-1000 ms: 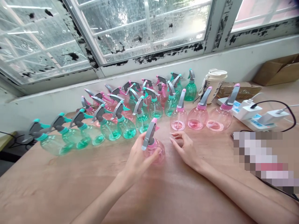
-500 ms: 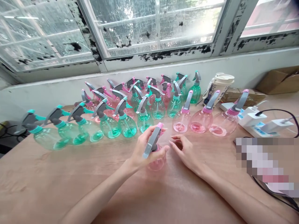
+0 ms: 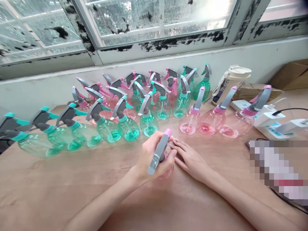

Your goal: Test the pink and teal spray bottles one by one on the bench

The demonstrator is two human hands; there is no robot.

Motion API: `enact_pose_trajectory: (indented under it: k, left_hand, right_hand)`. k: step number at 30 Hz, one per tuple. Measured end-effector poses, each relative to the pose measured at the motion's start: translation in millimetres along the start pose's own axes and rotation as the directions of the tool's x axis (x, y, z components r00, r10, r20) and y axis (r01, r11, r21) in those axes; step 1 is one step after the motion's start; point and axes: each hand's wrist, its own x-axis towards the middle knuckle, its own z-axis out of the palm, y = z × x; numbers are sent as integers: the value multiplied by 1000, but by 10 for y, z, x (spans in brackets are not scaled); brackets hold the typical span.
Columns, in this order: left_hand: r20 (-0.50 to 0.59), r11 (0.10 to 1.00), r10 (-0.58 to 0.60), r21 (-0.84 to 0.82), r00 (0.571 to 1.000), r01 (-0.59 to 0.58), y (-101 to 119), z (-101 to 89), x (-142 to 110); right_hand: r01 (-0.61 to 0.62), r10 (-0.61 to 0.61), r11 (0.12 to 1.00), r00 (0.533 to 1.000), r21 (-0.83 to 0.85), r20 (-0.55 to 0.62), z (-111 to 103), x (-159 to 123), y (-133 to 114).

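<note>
My left hand is wrapped round the neck of a pink spray bottle, just under its grey lever and pink nozzle. Most of that bottle's clear pink body is hidden behind the fingers. My right hand lies palm down on the table with its fingers stretched out, the tips close beside the left fingertips. Whether it touches the bottle, I cannot tell. Beyond the hands stands a front row of green spray bottles on the left, and three pink spray bottles on the right.
More pink and green spray bottles crowd the back by the wall, under a window. At the right are a cream lidded cup, cardboard boxes and a white power strip with plugs and cables. A blurred-out patch covers something on the wooden table.
My left hand has shifted its grip from the bottle's side up round its neck. My right hand has flattened and its fingertips have come nearer the left hand. The camera view has moved slightly.
</note>
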Motion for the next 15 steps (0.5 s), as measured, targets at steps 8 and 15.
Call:
enact_pose_trajectory:
  k: [8, 15]
  left_hand:
    - [26, 1000, -12, 16, 1000, 12, 61, -63, -5]
    - [-89, 997, -52, 59, 995, 57, -111, -56, -46]
  right_hand:
    - [-24, 23, 1000, 998, 13, 56, -52, 5, 3]
    - [-27, 27, 1000, 997, -10, 73, -67, -1, 8]
